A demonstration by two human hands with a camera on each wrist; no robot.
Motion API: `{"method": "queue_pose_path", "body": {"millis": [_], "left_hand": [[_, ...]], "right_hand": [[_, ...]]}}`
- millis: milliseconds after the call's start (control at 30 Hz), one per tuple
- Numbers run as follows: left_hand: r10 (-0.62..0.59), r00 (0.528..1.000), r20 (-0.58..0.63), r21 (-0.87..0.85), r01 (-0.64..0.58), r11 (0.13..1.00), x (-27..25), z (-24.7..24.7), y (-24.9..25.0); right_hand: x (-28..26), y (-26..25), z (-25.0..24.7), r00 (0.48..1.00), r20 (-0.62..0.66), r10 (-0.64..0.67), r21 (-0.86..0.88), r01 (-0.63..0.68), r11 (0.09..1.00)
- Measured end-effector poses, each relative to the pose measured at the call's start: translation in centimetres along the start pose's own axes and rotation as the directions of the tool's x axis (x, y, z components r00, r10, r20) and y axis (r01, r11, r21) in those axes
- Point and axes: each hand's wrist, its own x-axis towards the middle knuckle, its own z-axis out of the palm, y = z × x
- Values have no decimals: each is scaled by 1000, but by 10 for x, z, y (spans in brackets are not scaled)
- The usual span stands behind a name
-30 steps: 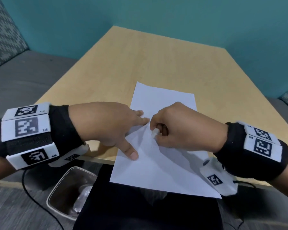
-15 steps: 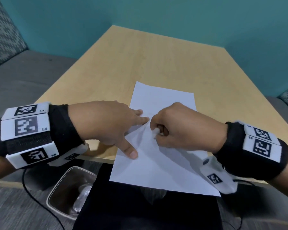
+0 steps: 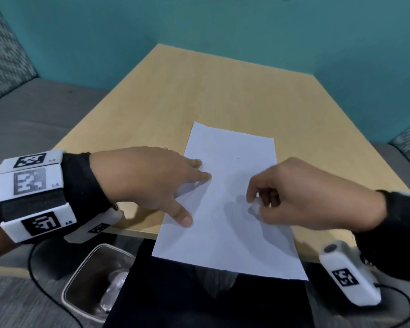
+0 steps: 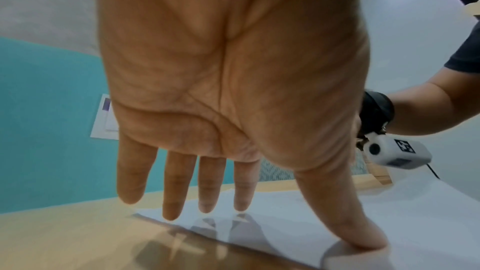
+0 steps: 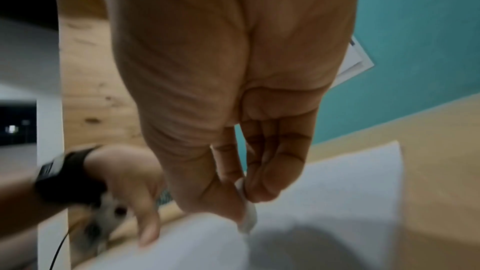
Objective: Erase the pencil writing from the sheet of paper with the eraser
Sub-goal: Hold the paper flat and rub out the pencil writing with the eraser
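A white sheet of paper lies on the wooden table, its near edge hanging over the table's front. Faint pencil marks show near its middle. My left hand lies flat with straight fingers, thumb tip and fingertips pressing the sheet's left edge. My right hand hovers over the right half of the sheet, pinching a small white eraser between thumb and fingers; the eraser points down at the paper, and contact is unclear.
A clear plastic bin stands on the floor below the table's front left. Grey bench seats flank the table against a teal wall. Cables trail near my lap.
My right hand with the eraser has moved right, away from my left hand, from the sheet's middle toward its right side. The left hand stays pressed on the paper.
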Motion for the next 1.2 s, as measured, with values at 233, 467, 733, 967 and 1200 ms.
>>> {"method": "queue_pose_path", "body": {"millis": [233,467,733,967,1200], "left_hand": [[83,993,-86,-82,-90,993,-6,7,7],[50,995,-89,-71,-56,996,0,16,2],[41,995,-91,-87,-49,995,2,16,0],[36,996,-80,-75,-42,996,2,17,1],[19,997,-78,-51,-23,998,7,19,0]], "right_hand": [[-10,11,24,994,-95,58,-24,-60,998],[-2,2,17,998,-68,-5,32,7,999],[39,-22,26,983,-65,-173,4,174,985],[39,-30,24,965,10,-261,-18,261,965],[35,-33,27,964,33,-266,-113,268,957]]}}
